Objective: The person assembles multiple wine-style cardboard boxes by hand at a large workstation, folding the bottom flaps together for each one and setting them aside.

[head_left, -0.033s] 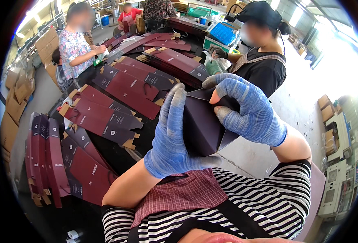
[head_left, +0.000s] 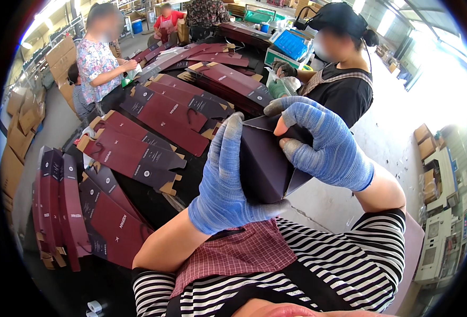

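Note:
A dark purple, nearly black cardboard box (head_left: 263, 166) is held up before my chest, one end with folded flaps facing me. My left hand (head_left: 218, 177), in a blue knit glove with greyed fingers, supports its left side, the fingers stretched up along it and the thumb under the lower edge. At the upper right, my right hand (head_left: 331, 145) in a matching glove grips the flaps with bent fingers and thumb, a bare fingertip showing. The far side of the box is hidden.
Flat maroon and dark cartons (head_left: 120, 150) lie over the black table (head_left: 191, 186), with standing cartons (head_left: 53, 203) at the left. A co-worker in a dark cap (head_left: 344, 79) is close at the right; another person in a floral top (head_left: 100, 68) stands across the table.

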Action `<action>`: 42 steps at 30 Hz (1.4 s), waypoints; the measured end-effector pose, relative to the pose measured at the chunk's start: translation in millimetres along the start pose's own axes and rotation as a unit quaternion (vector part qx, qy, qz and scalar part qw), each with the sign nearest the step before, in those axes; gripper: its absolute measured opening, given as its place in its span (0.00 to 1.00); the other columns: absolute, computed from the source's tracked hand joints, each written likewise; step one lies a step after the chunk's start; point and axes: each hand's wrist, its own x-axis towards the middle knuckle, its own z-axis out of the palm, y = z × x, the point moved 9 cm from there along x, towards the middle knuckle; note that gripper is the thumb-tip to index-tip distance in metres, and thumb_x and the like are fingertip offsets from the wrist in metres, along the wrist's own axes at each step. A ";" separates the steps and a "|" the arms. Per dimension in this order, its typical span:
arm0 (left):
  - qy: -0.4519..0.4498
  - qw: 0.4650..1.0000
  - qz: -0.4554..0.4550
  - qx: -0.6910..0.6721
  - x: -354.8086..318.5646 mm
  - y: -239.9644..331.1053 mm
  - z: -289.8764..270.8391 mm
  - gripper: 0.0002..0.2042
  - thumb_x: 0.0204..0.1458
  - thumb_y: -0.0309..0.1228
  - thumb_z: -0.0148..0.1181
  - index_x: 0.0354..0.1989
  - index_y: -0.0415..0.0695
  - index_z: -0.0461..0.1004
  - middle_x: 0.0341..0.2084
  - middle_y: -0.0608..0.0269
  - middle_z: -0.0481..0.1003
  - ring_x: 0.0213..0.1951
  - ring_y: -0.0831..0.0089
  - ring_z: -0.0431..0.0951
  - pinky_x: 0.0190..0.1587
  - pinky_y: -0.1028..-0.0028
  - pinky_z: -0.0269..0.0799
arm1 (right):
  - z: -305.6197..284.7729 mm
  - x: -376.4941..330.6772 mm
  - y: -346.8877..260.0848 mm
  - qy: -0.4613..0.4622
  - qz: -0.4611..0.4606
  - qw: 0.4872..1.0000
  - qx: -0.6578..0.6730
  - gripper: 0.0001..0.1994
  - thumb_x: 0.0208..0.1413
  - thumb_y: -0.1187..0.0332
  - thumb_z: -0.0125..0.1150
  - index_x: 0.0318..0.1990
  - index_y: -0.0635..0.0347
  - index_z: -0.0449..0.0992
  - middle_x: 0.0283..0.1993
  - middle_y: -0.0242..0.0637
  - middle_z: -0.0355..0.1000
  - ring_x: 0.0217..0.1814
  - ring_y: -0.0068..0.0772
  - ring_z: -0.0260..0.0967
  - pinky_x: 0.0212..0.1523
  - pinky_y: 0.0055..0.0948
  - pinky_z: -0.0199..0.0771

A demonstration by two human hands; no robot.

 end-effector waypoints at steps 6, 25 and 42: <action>0.026 0.995 -0.013 0.091 -2.5 11.9 6.3 0.70 0.32 0.48 0.85 0.77 0.31 0.36 0.65 0.34 0.59 0.62 0.42 0.71 0.63 0.50 0.71 | -2.3 0.8 12.0 -0.018 0.091 0.995 0.031 0.15 0.60 0.75 0.60 0.55 0.63 0.77 0.61 0.43 0.73 0.62 0.35 0.70 0.68 0.34 0.66; 0.049 0.990 0.032 0.130 1.6 28.4 17.7 0.62 0.39 0.53 0.81 0.73 0.28 0.46 0.62 0.33 0.60 0.55 0.41 0.71 0.54 0.51 0.75 | -2.9 -10.4 13.0 -0.064 0.103 0.989 -0.087 0.25 0.61 0.74 0.57 0.68 0.64 0.71 0.71 0.62 0.66 0.79 0.54 0.57 0.76 0.41 0.55; 0.037 0.984 0.027 0.171 0.1 37.7 20.0 0.62 0.39 0.52 0.81 0.74 0.28 0.47 0.62 0.31 0.60 0.58 0.39 0.69 0.58 0.48 0.72 | 1.0 -20.3 14.2 -0.113 0.079 0.986 -0.095 0.28 0.70 0.65 0.51 0.74 0.69 0.59 0.77 0.60 0.55 0.81 0.55 0.51 0.78 0.40 0.51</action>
